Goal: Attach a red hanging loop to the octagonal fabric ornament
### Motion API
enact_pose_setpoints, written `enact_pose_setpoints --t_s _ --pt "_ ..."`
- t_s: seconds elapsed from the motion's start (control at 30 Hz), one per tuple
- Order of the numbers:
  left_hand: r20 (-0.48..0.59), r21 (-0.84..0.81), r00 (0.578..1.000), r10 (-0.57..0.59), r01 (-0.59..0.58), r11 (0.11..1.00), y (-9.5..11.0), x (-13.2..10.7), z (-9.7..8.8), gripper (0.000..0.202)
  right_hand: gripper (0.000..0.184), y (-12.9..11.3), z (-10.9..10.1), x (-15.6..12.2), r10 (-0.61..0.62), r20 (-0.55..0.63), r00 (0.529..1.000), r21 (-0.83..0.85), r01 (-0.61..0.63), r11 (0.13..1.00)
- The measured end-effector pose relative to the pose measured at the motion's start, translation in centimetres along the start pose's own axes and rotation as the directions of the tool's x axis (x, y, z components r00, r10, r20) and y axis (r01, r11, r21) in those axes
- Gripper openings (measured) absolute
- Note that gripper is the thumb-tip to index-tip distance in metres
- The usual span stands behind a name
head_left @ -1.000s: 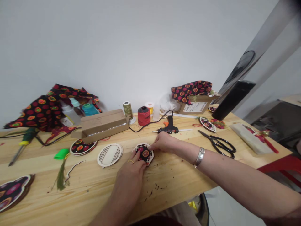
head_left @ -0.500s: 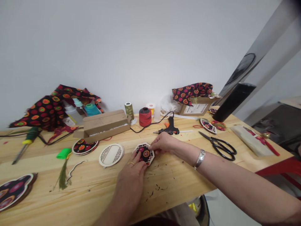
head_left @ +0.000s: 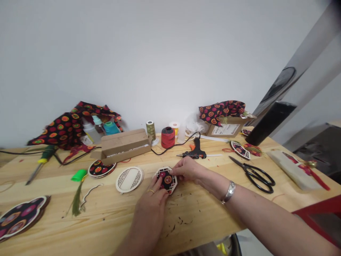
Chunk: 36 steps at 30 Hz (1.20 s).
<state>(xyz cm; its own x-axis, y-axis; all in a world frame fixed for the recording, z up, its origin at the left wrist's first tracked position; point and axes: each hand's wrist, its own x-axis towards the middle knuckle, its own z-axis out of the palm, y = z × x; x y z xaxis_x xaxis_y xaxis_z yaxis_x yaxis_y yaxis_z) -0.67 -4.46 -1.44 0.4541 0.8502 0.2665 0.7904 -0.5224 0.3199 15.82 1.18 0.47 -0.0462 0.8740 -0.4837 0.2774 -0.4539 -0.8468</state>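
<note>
Your view tips slightly upward; your left hand (head_left: pixel 150 209), spread, still presses the octagonal piece (head_left: pixel 168 180) on the surface (head_left: pixel 205 220); your right hand (head_left: pixel 190 170) pinches its edge. The box label (head_left: pixel 223 130) is unreadable.

Screwdriver (head_left: pixel 42 161), red thread spool (head_left: pixel 168 138), black roll (head_left: pixel 269 123).

Centre: left hand (head_left: pixel 150 208) covers the lower-left edge of the octagonal piece (head_left: pixel 168 180). Lower left: scalloped patterned piece (head_left: pixel 21 216) cut off by frame edge; red object (head_left: pixel 309 209), lower right, likewise. Right of centre, print on carton label (head_left: pixel 223 130) too small to read.
</note>
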Motion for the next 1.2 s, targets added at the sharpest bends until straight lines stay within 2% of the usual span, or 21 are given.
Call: enact_pose_setpoints --t_s 0.2,0.3,0.4,0.47,0.57,0.67,0.73,0.87,0.97,1.03,1.13,1.2 --pt "0.007 -0.045 1.0 0.007 -0.007 0.999 -0.1 -0.1 0.1 0.034 0.02 0.9 -0.2 -0.1 -0.105 0.06 0.993 0.043 0.102 0.994" --pt "-0.022 -0.11 1.0 -0.003 0.001 0.994 -0.4 -0.4 0.2 0.034 0.021 1.2 -0.6 0.1 -0.173 0.086 0.981 0.054 0.169 0.984" --pt "-0.118 -0.219 0.992 -0.051 0.024 0.975 -1.1 0.0 -0.8 0.03 0.022 1.1 -1.3 0.1 -0.254 0.101 0.962 0.049 0.25 0.967" --pt "-0.181 -0.319 0.972 -0.148 0.084 0.944 -1.7 0.9 -2.4 0.027 0.02 0.6 -1.9 0.1 -0.319 0.098 0.943 0.03 0.318 0.948" --pt "-0.159 -0.472 0.918 -0.362 0.251 0.845 -2.4 3.0 -5.2 0.023 0.014 -0.6 -2.6 -0.3 -0.433 0.087 0.897 -0.019 0.436 0.9" --pt "-0.077 -0.581 0.896 -0.437 0.316 0.75 -2.6 5.3 -6.8 0.023 0.009 -2.0 -3.0 -0.9 -0.537 0.092 0.839 -0.068 0.543 0.837" --pt "-0.028 -0.625 0.897 -0.441 0.329 0.708 -2.7 6.3 -6.7 0.024 0.01 -2.6 -3.1 -1.4 -0.604 0.105 0.79 -0.109 0.613 0.783" --pt "0.053 -0.696 0.901 -0.431 0.343 0.631 -2.8 7.1 -5.3 0.022 0.015 -2.6 -3.1 -1.7 -0.708 0.097 0.699 -0.211 0.71 0.672" --pt "0.098 -0.748 0.885 -0.455 0.367 0.553 -3.4 7.0 -4.2 0.023 0.014 -1.6 -3.2 -1.2 -0.697 0.064 0.714 -0.195 0.694 0.693" --pt "0.128 -0.823 0.881 -0.456 0.351 0.447 -3.8 6.8 -3.6 0.025 0.012 -0.9 -3.2 -0.7 -0.664 0.029 0.748 -0.171 0.658 0.734" --pt "0.188 -0.918 0.908 -0.375 0.298 0.261 -4.1 6.4 -3.1 0.024 0.009 -0.1 -3.2 -0.1 -0.603 -0.007 0.797 -0.111 0.599 0.793" --pt "0.217 -0.926 0.931 -0.294 0.291 0.239 -4.1 6.3 -2.9 0.02 0.009 0.0 -3.2 0.2 -0.575 -0.004 0.818 -0.068 0.573 0.817"
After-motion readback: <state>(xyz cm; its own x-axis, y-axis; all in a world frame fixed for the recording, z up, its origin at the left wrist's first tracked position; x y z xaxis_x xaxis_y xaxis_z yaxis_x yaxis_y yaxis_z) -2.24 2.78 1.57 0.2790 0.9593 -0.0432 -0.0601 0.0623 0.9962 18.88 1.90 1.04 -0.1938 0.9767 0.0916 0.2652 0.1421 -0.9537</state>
